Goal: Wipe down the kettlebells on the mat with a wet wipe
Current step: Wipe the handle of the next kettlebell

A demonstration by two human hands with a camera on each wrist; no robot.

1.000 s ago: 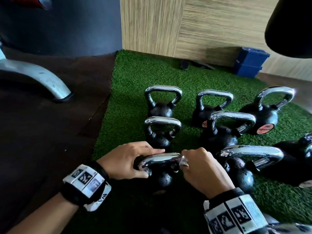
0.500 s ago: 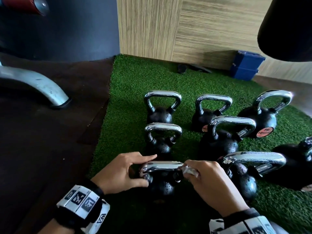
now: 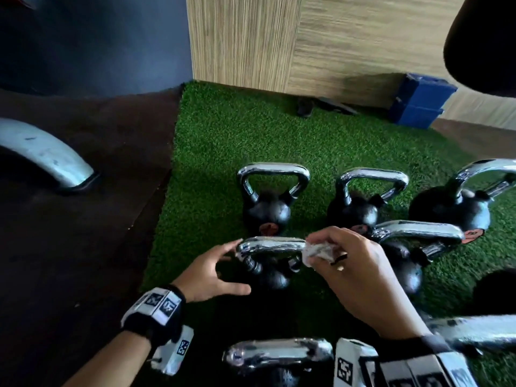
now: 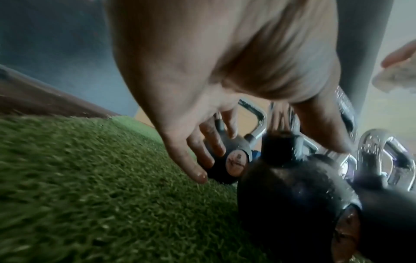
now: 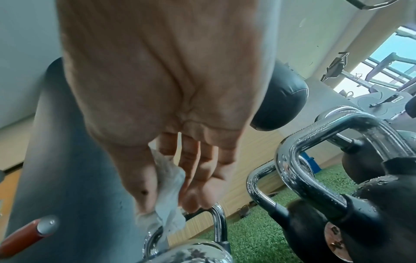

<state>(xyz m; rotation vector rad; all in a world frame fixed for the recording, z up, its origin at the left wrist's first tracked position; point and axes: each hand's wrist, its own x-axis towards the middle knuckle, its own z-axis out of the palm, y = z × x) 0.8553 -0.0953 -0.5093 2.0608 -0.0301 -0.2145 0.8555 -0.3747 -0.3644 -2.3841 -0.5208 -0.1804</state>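
Note:
Several black kettlebells with chrome handles stand on the green turf mat (image 3: 223,135). In the left column, the middle kettlebell (image 3: 272,277) has my hands at both ends of its handle (image 3: 270,244). My left hand (image 3: 215,270) is open with fingers spread at the handle's left end, index tip just beside the chrome. My right hand (image 3: 354,275) pinches a crumpled white wet wipe (image 3: 318,252) against the handle's right end. The right wrist view shows the wipe (image 5: 168,192) held between thumb and fingers. In the left wrist view my left hand's fingers (image 4: 198,160) are straight beside the kettlebell body (image 4: 292,192).
The nearest kettlebell (image 3: 279,356) stands just under my wrists. More kettlebells (image 3: 413,247) crowd the right side and back row (image 3: 268,208). A curved metal machine leg (image 3: 47,157) rests on the dark floor at left. Blue blocks (image 3: 418,107) sit by the wooden wall.
Both hands left the nearest kettlebell's handle and moved forward to the middle one. My left hand let go and opened. The right hand still holds the wipe.

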